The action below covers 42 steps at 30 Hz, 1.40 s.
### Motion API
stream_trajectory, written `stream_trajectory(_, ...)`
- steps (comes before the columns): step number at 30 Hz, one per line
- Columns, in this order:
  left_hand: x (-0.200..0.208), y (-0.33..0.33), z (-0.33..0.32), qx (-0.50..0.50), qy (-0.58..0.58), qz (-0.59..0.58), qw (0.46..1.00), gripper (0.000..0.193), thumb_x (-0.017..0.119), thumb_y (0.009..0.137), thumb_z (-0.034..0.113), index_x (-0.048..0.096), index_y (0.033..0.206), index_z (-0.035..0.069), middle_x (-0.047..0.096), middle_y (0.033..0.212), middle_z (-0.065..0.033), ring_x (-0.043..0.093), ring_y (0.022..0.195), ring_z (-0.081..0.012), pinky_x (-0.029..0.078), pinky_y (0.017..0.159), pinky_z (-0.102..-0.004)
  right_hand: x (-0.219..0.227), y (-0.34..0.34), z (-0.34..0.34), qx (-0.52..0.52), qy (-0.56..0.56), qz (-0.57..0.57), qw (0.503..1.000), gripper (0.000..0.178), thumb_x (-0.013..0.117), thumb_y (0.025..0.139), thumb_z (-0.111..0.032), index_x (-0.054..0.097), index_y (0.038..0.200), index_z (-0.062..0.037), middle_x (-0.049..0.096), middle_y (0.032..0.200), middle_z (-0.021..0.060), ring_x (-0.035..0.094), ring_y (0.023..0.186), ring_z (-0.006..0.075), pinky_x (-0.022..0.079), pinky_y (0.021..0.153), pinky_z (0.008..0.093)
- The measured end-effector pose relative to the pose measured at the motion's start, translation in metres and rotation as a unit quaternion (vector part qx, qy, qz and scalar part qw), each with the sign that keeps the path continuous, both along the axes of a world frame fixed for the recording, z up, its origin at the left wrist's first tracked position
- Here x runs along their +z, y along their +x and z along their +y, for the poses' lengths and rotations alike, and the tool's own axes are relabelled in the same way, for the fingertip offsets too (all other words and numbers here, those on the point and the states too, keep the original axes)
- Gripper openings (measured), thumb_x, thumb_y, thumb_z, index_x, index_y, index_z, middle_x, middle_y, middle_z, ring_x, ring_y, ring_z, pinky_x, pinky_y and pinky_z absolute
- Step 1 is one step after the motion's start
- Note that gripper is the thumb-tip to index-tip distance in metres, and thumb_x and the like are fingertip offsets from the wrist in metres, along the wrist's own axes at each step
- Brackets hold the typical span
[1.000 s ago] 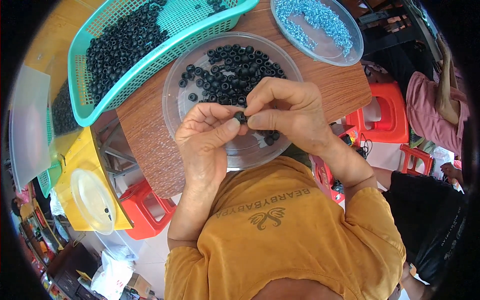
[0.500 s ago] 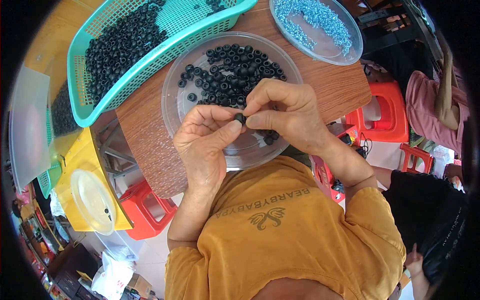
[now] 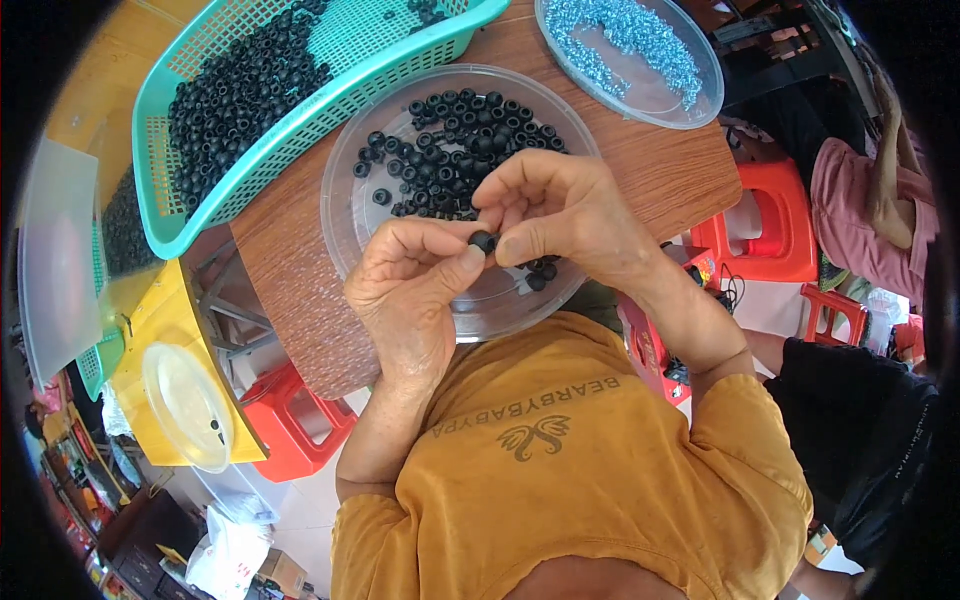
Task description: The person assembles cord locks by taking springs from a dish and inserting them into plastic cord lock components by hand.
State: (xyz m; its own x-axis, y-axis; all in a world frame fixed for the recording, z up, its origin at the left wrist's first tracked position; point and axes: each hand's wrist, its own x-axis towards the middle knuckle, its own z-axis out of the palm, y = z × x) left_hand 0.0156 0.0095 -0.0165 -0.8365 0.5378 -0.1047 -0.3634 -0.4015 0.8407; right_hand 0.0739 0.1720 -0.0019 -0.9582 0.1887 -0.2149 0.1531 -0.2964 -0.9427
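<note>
My left hand (image 3: 408, 290) pinches a small round black bead-like piece (image 3: 482, 241) between thumb and fingertips, over a shallow clear plastic tub (image 3: 333, 205). Close against its right side is my right hand (image 3: 585, 220), its thumb tip beside the piece and its index finger lifted apart from the thumb. The other right fingers curl inward, and whether they hide anything small I cannot make out. Many similar black pieces (image 3: 455, 135) with round holes lie in the tub beneath both hands.
On the brown wooden table (image 3: 300, 310), a turquoise basket (image 3: 290, 135) of black pieces stands at the far left. A round clear tray (image 3: 650, 105) holds shiny blue bits at the far right. Red stools (image 3: 765, 225) flank the table. Another person's arm (image 3: 885, 200) shows at right.
My right index finger and thumb have spread apart, and the index finger has shifted up and left. The black piece stays in my left fingertips, turned slightly.
</note>
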Motion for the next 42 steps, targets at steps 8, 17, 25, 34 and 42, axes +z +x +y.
stream_trajectory(8,0.001,0.007,0.001,0.012,-0.006,0.056,0.998,0.018,0.066,0.072,-0.015,0.057,0.079,-0.001,0.063,0.090,-0.0131,0.062,0.084,-0.0176,0.051,0.077,-0.0271,-0.001,0.001,0.001,0.054,-0.019,-0.014,0.998,0.023,0.072,0.066,0.006,0.067,0.088,0.0020,0.065,0.081,0.0049,0.060,0.072,0.0092,0.048,0.065,0.0218)
stream_trajectory(17,0.001,0.008,0.003,0.025,-0.083,0.089,0.992,0.015,0.067,0.074,-0.012,0.059,0.080,-0.001,0.064,0.090,-0.0109,0.061,0.081,-0.0144,0.050,0.075,-0.0253,-0.016,-0.002,0.003,0.061,-0.080,0.008,0.995,0.025,0.071,0.067,0.006,0.066,0.091,0.0019,0.066,0.088,0.0071,0.062,0.077,0.0122,0.050,0.070,0.0246)
stream_trajectory(25,0.022,-0.001,0.011,0.072,-0.274,0.385,0.878,0.012,0.068,0.077,-0.004,0.066,0.089,-0.001,0.067,0.078,-0.0099,0.063,0.071,-0.0153,0.050,0.063,-0.0258,-0.005,-0.004,0.004,0.027,-0.176,0.017,0.984,0.036,0.066,0.073,0.008,0.063,0.108,0.0022,0.067,0.096,0.0075,0.063,0.085,0.0119,0.051,0.077,0.0252)
stream_trajectory(34,0.021,0.007,0.014,0.091,-0.285,0.537,0.789,0.035,0.064,0.080,-0.003,0.057,0.115,-0.004,0.067,0.100,-0.0169,0.067,0.080,-0.0220,0.050,0.063,-0.0267,-0.007,0.005,0.002,0.018,-0.118,0.032,0.992,0.038,0.064,0.077,0.006,0.062,0.114,0.0005,0.065,0.097,0.0043,0.058,0.083,0.0071,0.048,0.074,0.0211)
stream_trajectory(42,0.024,0.003,0.011,0.065,-0.302,0.535,0.786,0.041,0.067,0.079,0.001,0.054,0.118,-0.001,0.062,0.101,-0.0136,0.062,0.076,-0.0202,0.048,0.073,-0.0313,0.008,0.009,0.009,0.060,-0.104,0.003,0.993,0.017,0.064,0.081,-0.004,0.068,0.097,-0.0012,0.064,0.081,0.0001,0.054,0.068,0.0060,0.044,0.060,0.0192)
